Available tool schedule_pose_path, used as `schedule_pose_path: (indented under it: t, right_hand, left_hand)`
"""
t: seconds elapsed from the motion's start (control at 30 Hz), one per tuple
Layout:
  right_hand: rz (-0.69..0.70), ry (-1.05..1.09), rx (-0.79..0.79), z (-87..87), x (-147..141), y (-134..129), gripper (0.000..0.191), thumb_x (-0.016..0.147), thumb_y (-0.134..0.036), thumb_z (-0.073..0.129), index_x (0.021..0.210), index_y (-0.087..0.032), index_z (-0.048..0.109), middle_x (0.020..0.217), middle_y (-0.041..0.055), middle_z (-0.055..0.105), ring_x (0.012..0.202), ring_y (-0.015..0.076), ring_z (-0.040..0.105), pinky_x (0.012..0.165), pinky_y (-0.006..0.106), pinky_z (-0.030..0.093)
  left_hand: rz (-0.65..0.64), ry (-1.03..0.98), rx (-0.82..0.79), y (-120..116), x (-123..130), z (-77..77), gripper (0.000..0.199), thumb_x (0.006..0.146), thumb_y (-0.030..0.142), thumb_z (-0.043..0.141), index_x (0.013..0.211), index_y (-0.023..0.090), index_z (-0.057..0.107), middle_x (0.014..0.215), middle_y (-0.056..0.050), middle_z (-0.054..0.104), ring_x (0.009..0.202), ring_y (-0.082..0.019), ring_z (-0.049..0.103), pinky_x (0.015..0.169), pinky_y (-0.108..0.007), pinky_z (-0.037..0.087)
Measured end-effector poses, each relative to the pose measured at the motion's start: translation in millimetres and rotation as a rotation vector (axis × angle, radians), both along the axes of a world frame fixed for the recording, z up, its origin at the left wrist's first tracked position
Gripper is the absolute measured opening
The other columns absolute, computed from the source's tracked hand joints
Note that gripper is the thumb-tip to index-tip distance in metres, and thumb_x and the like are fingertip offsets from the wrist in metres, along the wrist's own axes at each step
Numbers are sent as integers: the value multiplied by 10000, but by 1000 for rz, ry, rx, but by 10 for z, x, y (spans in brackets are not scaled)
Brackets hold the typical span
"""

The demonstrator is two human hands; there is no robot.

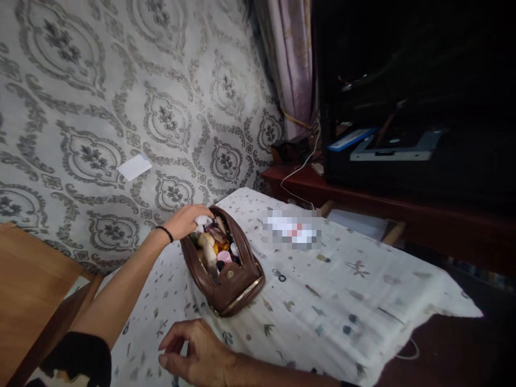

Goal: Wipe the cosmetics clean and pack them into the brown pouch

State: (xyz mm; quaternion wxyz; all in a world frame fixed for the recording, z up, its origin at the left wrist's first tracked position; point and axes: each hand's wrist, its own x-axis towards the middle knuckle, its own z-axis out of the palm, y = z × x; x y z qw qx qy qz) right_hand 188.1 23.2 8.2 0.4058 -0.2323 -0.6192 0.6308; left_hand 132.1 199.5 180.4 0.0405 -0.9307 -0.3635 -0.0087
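A brown cosmetic bag (237,290) lies unzipped on the white patterned cloth, packed with several small bottles and tubes. Inside it I can make out a pink cap (224,258) and a pale cream-coloured bottle (208,251). My left hand (187,219), with a black band at the wrist, is at the bag's far left rim. Its fingers close on a crumpled white tissue (202,221) above the contents. In front of the bag, my right hand (197,349) hovers low over the cloth, loosely curled, with a gap between thumb and forefinger and nothing in it.
The printed white cloth (306,301) covers the surface under the bag. To the right lies a blurred-out white and red item (292,228). Behind are a dark red stand (290,177), a large dark screen (403,70) and a white cable (298,172). Wooden furniture (32,279) stands left.
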Motion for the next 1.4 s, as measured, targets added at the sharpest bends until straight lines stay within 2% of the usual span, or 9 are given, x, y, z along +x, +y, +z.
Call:
schedule_pose_path:
  t: [0.13, 0.27, 0.47, 0.67, 0.8, 0.93, 1.03, 1.2, 1.4]
  right_hand:
    - [-9, -5, 13, -16, -3, -3, 100, 710, -224, 696, 799, -191, 725, 669, -38, 588, 571, 83, 486, 571, 189, 393]
    - [1, -4, 28, -28, -14, -2, 113, 703, -216, 680, 801, -189, 729, 682, -32, 607, 618, 97, 518, 592, 188, 397]
    - [6, -28, 43, -49, -27, 10, 132, 723, -172, 643, 819, -165, 733, 689, -26, 604, 638, 94, 525, 597, 180, 402]
    - [44, -17, 47, -142, -86, 46, 98, 766, -195, 620, 804, -162, 704, 654, -32, 578, 597, 93, 547, 538, 181, 380]
    - [83, -27, 13, -158, -95, 75, 100, 785, -240, 618, 813, -163, 675, 665, -28, 574, 591, 99, 565, 509, 181, 375]
    - [107, -39, -14, -159, -98, 89, 113, 801, -261, 599, 811, -161, 650, 695, -18, 593, 583, 98, 573, 517, 189, 393]
    - [129, -59, -1, -195, -116, 97, 118, 806, -272, 607, 816, -163, 650, 697, -17, 607, 581, 97, 574, 552, 201, 416]
    - [144, -113, 61, -276, -154, 140, 68, 794, -222, 617, 781, -168, 656, 667, -23, 603, 576, 99, 563, 570, 208, 427]
    - [114, -167, 58, -301, -120, 163, 81, 809, -177, 594, 779, -161, 668, 636, -32, 584, 527, 92, 545, 532, 199, 418]
  left_hand:
    - [103, -279, 109, -294, -169, 103, 391, 647, 33, 433, 916, 181, 677, 928, -26, 696, 892, -188, 629, 811, -274, 448]
    - [284, -453, 242, -654, -482, -54, 161, 725, 154, 451, 788, 193, 593, 758, 4, 633, 732, -171, 576, 678, -253, 419]
    - [543, -383, 209, -1055, -1238, -700, 124, 794, 274, 446, 812, 217, 555, 726, 24, 598, 648, -165, 559, 650, -265, 428]
    - [844, -376, 299, -1332, -2015, -1290, 439, 874, 600, 414, 978, 212, 591, 952, -55, 648, 818, -226, 632, 812, -359, 496]
    - [880, -354, 147, -1503, -2232, -1886, 643, 889, 585, 375, 1331, 134, 494, 1361, -173, 557, 1293, -294, 508, 1072, -435, 403]
    - [967, -237, 29, -1605, -2207, -2349, 677, 911, 530, 384, 1450, 123, 408, 1540, -179, 394, 1456, -310, 312, 1147, -504, 297]
    - [982, -230, 52, -1620, -2179, -2427, 638, 950, 491, 328, 1474, 132, 388, 1561, -155, 366, 1472, -277, 285, 1163, -474, 275]
    - [998, -241, 68, -1616, -2175, -2357, 606, 952, 472, 341, 1458, 150, 429, 1553, -130, 389, 1464, -253, 307, 1166, -438, 279]
    - [1052, -254, 45, -1648, -2207, -2289, 629, 926, 480, 366, 1455, 148, 440, 1534, -152, 409, 1445, -313, 335, 1134, -539, 293]
